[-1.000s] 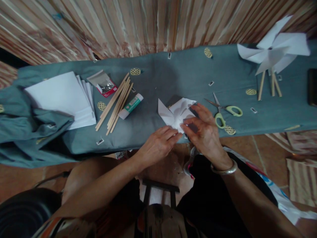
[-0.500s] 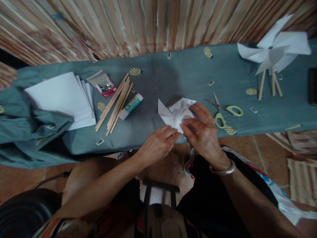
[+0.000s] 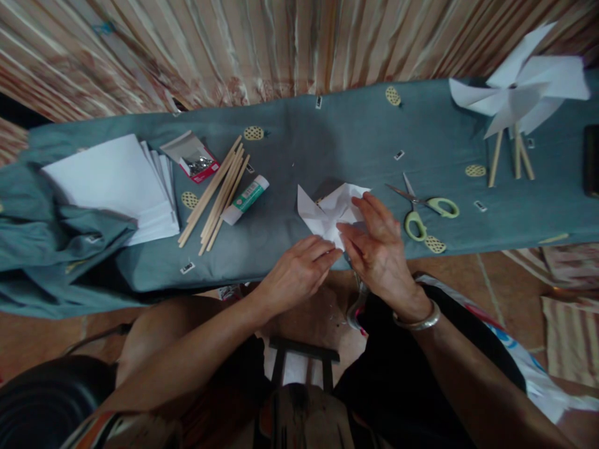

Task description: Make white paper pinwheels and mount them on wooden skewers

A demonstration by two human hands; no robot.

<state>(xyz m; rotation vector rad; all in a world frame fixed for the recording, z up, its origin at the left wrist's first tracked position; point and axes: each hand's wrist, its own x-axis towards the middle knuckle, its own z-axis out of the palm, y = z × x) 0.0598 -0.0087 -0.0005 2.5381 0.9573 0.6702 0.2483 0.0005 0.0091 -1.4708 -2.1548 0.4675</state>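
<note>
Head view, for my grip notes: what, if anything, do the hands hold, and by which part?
The folded white paper: the left hand holds its near edge, the right hand its right side.

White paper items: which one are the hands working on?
The folded pinwheel shape at the left hand and right hand. It shows bent blades but no stick, unlike the flat stacked sheets at left and the pinwheels on sticks at right.

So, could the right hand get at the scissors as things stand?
Probably yes: the scissors lie beside the right hand with nothing between, though its fingers would first need to leave the folded paper.
</note>
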